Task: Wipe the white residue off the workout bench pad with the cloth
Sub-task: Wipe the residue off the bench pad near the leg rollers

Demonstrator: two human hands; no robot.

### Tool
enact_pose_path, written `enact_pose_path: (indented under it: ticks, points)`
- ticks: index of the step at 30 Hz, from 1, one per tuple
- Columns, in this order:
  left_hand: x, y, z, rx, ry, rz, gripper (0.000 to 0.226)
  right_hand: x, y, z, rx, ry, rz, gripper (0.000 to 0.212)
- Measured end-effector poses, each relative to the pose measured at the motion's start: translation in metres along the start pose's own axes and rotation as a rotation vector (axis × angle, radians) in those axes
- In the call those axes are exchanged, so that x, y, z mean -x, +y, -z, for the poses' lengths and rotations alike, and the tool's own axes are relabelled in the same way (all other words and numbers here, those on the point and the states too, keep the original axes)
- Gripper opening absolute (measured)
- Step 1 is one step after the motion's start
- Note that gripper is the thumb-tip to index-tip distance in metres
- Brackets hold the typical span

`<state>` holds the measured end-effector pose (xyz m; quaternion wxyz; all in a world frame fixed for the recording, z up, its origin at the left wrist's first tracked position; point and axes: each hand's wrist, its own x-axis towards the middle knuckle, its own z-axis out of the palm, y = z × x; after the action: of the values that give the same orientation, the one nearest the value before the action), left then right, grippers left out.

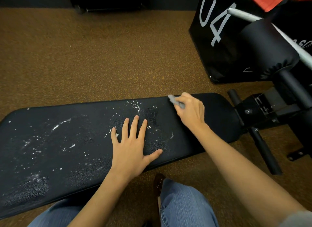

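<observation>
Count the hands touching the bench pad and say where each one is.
2. The left hand lies flat on the middle of the bench pad, amid the white residue. The right hand grips a grey cloth at the far edge, toward the pad's right end.

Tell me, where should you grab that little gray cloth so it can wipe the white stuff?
Probably the bunched middle, from above, as the right hand does now. The cloth is small and crumpled, with just an end poking out past the fingers, so a top grip keeps its underside free to rub the bench pad and its white residue.
</observation>
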<state>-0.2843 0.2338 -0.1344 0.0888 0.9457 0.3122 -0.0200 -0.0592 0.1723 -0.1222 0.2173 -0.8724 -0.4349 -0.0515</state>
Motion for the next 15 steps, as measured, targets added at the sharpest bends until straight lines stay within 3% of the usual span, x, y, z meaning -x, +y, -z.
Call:
enact_pose_path:
  ticks: [3, 8, 15]
  points:
    - [-0.001, 0.002, 0.0, -0.007, -0.016, 0.005, 0.1, -0.002, -0.014, -0.01, -0.059, 0.025, -0.099, 0.022]
    - [-0.002, 0.002, 0.001, -0.008, -0.023, 0.008, 0.101, 0.038, -0.021, 0.005, -0.125, -0.167, 0.169, 0.028]
    - [-0.002, 0.0, 0.004, -0.002, -0.021, 0.005, 0.102, -0.016, -0.029, -0.01, -0.066, -0.028, -0.002, 0.026]
